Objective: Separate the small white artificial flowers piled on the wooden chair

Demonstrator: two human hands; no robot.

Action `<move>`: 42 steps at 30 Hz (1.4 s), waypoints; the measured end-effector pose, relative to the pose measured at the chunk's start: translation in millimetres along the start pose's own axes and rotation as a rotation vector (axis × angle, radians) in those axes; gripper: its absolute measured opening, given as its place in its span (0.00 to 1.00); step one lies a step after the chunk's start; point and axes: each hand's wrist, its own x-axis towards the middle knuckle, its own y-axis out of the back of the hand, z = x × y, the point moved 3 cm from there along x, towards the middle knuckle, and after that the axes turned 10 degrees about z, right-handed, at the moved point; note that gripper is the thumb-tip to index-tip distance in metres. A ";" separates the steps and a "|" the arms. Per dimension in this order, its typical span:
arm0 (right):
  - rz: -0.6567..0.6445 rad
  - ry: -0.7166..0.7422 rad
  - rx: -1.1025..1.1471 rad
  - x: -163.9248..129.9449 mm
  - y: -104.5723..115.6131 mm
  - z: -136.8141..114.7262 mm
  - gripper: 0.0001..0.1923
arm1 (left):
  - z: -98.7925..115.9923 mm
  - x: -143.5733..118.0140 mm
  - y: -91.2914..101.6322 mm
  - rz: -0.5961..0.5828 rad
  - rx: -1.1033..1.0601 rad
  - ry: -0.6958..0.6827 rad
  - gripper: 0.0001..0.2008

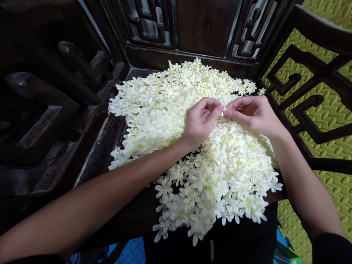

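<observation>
Two hands (200,124) (257,114) pinch one white piece (223,111) above many flowers (231,165).

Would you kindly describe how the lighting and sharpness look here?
Head view: pale flowers bright; carved wood at left in deep shadow, faint glare on its rounded ends; small white piece between left hand and right hand too tiny to resolve.

We note a dark wooden plank panel (206,25) at the back, flanked by a left lattice (150,27) and a right lattice (250,33). At right we record an openwork side frame (327,73), with yellow-green matting (337,194), raised in relief, visible through its gaps. Along the bottom edge we see blue matting (133,253) and a partly hidden green object (286,253), identity unclear.
</observation>
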 end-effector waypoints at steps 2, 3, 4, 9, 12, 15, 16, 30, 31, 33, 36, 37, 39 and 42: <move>-0.001 0.003 -0.014 0.1 0.3 -0.1 0.09 | 0.9 -0.1 -0.2 -0.005 -0.004 0.005 0.08; -0.001 0.006 -0.015 0.1 0.3 0.1 0.10 | 1.3 -0.1 -0.2 -0.006 -0.005 0.007 0.08; 0.001 0.009 -0.015 0.2 0.2 0.2 0.10 | 1.6 -0.1 -0.2 -0.005 -0.005 0.008 0.07; 0.012 0.016 -0.019 0.2 -0.3 0.6 0.08 | 2.0 0.3 0.1 -0.007 -0.001 0.010 0.07; 0.022 0.006 -0.023 0.1 0.9 0.9 0.08 | 2.9 0.4 -0.3 -0.015 -0.019 0.009 0.06; 0.026 -0.003 -0.028 0.2 2.4 1.6 0.08 | 4.3 0.6 -1.1 -0.020 -0.041 0.009 0.06; 0.029 -0.003 -0.025 0.3 2.9 1.9 0.08 | 4.7 0.6 -1.5 -0.020 -0.046 0.008 0.06; 0.007 0.001 -0.012 0.2 0.8 -1.6 0.11 | 4.4 0.1 -2.3 -0.011 -0.034 0.029 0.07; 0.003 0.004 -0.009 0.3 0.7 -1.6 0.11 | 4.5 0.1 -2.1 -0.015 -0.034 0.032 0.07; -0.006 0.006 -0.006 0.4 0.6 -1.5 0.13 | 4.6 0.1 -1.7 -0.019 -0.036 0.034 0.07; -0.017 0.011 -0.006 0.6 0.6 -1.0 0.14 | 4.0 0.0 -1.6 -0.018 -0.037 0.041 0.07; -0.019 0.012 -0.007 0.6 0.5 -0.8 0.14 | 3.8 -0.1 -1.6 -0.017 -0.035 0.043 0.07; -0.017 0.015 -0.007 0.8 0.2 -0.4 0.14 | 3.6 -0.2 -1.7 -0.014 -0.031 0.045 0.07; -0.005 0.019 -0.006 1.0 -0.5 0.1 0.14 | 4.0 -0.5 -1.6 -0.009 -0.026 0.046 0.07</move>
